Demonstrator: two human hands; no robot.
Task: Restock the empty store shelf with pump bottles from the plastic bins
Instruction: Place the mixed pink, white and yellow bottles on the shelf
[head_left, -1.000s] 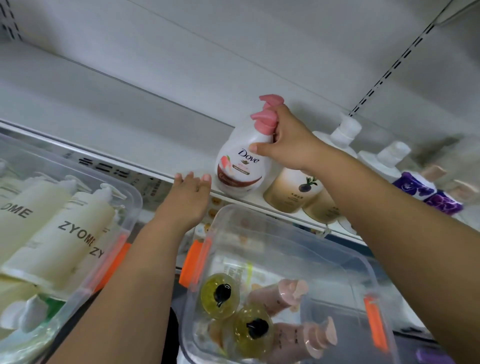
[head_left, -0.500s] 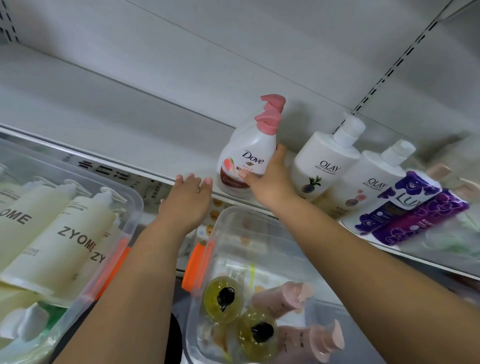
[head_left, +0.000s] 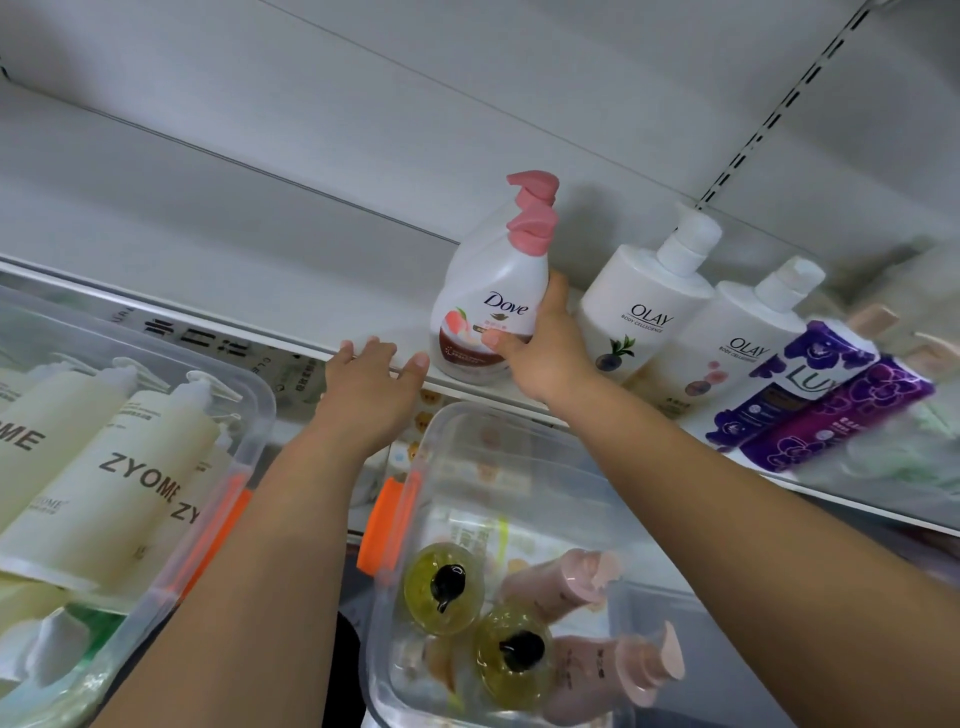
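White panelled back wall (head_left: 363, 130); slotted metal upright (head_left: 771, 119) upper right; soft, even light.

Dove bottle (head_left: 491, 306): white, pink pump, upright at front edge of shelf (head_left: 208, 270), 2nd Dove (head_left: 532, 184) right behind it. R hand (head_left: 545, 353) grips its lower side. To its right, in a row: 2 white Olay (head_left: 641, 312), then 2 purple Lux (head_left: 795, 384). L bin (head_left: 249, 395): cream Zyome bottles (head_left: 104, 467) lying down. R bin (head_left: 431, 431): 2 yellow-green bottles (head_left: 444, 587) w/ black pumps, pink ones (head_left: 571, 577) lying beside.
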